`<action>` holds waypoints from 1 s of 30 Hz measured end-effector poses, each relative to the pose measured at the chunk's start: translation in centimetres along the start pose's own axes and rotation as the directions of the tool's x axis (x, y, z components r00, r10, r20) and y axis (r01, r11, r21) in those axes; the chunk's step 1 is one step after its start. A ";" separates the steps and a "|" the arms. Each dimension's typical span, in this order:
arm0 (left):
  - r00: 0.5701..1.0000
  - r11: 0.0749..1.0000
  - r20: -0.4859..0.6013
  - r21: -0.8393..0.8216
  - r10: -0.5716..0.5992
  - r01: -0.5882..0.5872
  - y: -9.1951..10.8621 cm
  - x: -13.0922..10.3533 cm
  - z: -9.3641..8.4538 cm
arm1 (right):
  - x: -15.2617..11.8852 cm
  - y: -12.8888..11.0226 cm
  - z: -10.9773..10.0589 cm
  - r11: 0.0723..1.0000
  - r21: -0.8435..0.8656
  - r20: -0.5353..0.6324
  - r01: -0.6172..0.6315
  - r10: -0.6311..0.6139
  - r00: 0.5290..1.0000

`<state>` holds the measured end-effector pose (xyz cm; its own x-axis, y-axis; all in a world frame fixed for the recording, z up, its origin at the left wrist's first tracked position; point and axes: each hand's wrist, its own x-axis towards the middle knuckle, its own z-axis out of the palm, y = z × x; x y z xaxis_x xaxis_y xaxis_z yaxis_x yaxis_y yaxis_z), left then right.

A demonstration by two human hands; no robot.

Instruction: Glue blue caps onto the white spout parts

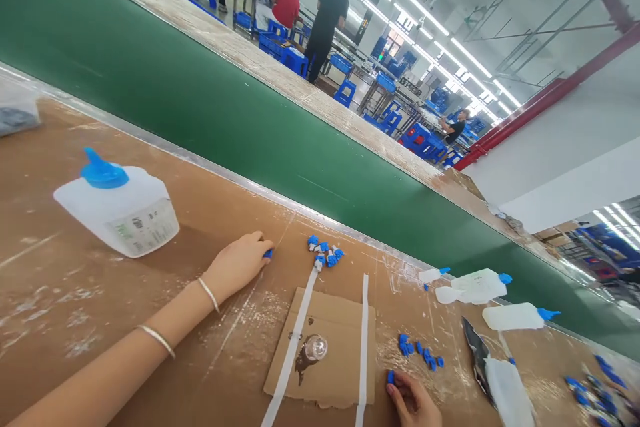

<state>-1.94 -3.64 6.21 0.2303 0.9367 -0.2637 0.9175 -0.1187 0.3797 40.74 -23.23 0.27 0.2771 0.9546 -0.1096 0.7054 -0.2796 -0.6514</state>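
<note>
Brown tabletop (60, 280), scuffed w/ white residue, runs beside a green conveyor belt (200, 100). Left hand (239, 265) lies knuckles-up, fingers curled narrow around a small blue part (269, 254) that peeks out at the fingertips, just left of a pile of blue-and-white pieces (325, 252). Right hand (413, 403) sits at the bottom edge, fingers bent, tip touching a single blue cap (390, 377); can't tell if it's actually gripped. Scattered blue caps (417, 349) lie just above that hand.

Between the hands: cardboard sheet (330, 347) taped down w/ two white strips, a clear round object (315, 347) on it next to a dark stain. Nothing sits between either hand and its blue piece.

Far left: big translucent jug w/ blue cap (120, 210), well apart from the left hand. Right side: several small white bottles w/ blue nozzles (480, 285) near the belt edge, plus a dark pouch (477, 353). More blue bits (590, 397) at far right, blurred. Background: other people at benches, blue stools (345, 92) and crates.
</note>
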 end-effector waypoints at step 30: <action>0.942 -0.008 0.236 -0.970 0.238 0.244 4.6 -9.8 6.7 | -1.3 -19.4 7.8 0.966 0.255 0.146 -0.038 0.000 0.989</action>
<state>2.15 -15.52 4.60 0.5117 0.7768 -0.3672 -0.2651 0.5492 0.7925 21.65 -18.20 7.23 0.1789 0.9594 -0.2179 0.5047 -0.2796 -0.8167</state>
